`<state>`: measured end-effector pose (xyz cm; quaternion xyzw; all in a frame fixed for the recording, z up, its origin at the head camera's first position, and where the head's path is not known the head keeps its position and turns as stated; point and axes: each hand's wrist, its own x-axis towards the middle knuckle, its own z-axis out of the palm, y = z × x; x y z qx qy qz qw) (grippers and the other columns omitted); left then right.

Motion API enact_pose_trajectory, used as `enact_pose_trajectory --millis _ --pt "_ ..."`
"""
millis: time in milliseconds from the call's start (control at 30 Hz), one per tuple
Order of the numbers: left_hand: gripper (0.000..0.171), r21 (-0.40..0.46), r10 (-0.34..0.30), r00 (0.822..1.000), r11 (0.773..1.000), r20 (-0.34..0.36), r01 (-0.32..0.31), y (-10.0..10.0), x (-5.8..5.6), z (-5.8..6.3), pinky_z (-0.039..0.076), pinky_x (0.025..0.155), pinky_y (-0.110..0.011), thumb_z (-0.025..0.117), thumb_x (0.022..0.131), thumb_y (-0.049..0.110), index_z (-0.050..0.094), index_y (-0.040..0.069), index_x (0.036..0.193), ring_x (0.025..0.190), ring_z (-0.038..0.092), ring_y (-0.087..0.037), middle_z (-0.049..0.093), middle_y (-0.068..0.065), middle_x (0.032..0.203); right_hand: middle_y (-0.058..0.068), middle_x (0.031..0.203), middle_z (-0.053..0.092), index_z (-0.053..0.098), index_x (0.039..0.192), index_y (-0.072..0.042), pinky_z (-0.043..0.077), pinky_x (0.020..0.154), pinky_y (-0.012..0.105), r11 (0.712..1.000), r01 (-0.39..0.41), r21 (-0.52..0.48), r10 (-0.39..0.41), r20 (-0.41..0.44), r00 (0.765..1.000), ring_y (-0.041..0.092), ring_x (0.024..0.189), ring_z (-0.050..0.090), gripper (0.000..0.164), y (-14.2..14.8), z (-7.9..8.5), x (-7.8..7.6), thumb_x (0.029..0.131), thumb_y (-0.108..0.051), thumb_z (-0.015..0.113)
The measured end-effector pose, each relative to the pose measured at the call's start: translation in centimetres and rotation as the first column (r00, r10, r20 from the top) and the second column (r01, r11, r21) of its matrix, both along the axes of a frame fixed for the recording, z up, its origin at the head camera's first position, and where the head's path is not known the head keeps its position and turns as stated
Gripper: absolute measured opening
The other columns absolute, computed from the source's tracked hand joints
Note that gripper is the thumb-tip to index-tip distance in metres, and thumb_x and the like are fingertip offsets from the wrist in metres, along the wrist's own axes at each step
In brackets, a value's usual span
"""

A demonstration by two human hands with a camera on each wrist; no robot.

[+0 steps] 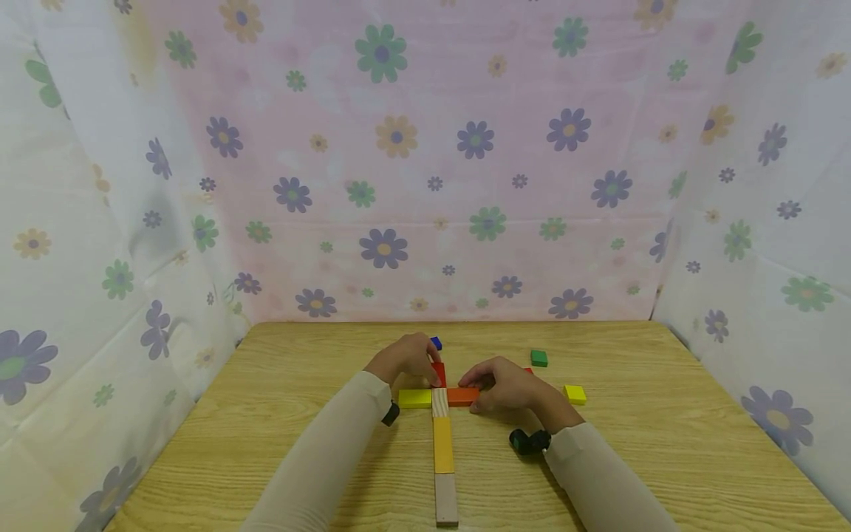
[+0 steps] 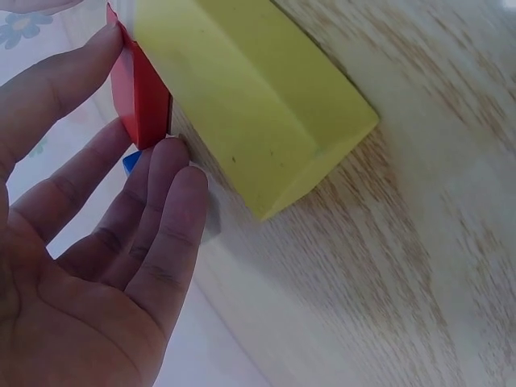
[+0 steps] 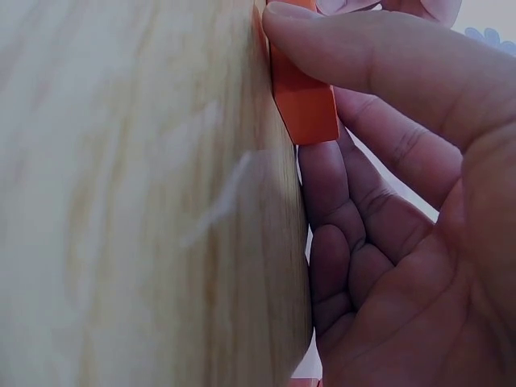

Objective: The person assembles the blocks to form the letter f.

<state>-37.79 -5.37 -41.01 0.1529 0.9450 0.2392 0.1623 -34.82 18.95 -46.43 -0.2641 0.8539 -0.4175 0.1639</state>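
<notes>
My left hand (image 1: pixel 407 357) holds a red block (image 1: pixel 439 372) between thumb and fingers at the far end of a row of blocks. My right hand (image 1: pixel 508 386) pinches an orange block (image 1: pixel 462 397), thumb on its near side and fingers beyond it. Between the two side arms lies a striped bare-wood block (image 1: pixel 440 403). A yellow block (image 2: pixel 250 97) lies to its left, close by my left hand. Running toward me from the striped block are an amber block (image 1: pixel 443 445) and a pale greyish block (image 1: pixel 447 496), end to end.
Behind my left hand sits a blue block (image 1: pixel 436 343). A green block (image 1: pixel 539 358) and another yellow block (image 1: pixel 575 394) lie to the right, and part of a red block shows behind my right hand. Flowered cloth (image 1: pixel 432 162) surrounds the wooden table (image 1: pixel 299 414).
</notes>
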Motion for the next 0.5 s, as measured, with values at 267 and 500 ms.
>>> enact_pose_trajectory --millis 267,500 --pt "0.038 0.005 -0.003 1.0 1.0 0.008 0.003 0.02 -0.04 -0.17 0.054 0.1 -0.045 0.092 0.079 0.02 0.077 0.013 0.113 0.104 0.062 -0.023 0.071 -0.003 0.114 -0.001 0.119 0.071 0.075 0.122 -0.018 0.058 0.091 0.038 1.0 0.006 -0.001 -0.006 0.007 1.0 0.018 0.103 0.067 0.04 0.01 -0.11 -0.05 0.084 -0.019 0.087" --pt "0.037 0.014 -0.007 1.0 1.0 0.008 0.007 -0.07 0.0 -0.07 0.054 0.1 -0.045 0.091 0.079 0.019 0.076 0.012 0.112 0.104 0.061 -0.023 0.07 -0.004 0.112 0.0 0.12 0.071 0.075 0.122 -0.017 0.057 0.092 0.039 1.0 -0.007 -0.004 0.007 0.002 1.0 0.019 0.104 0.067 0.04 0.05 -0.02 -0.07 0.084 -0.019 0.087"
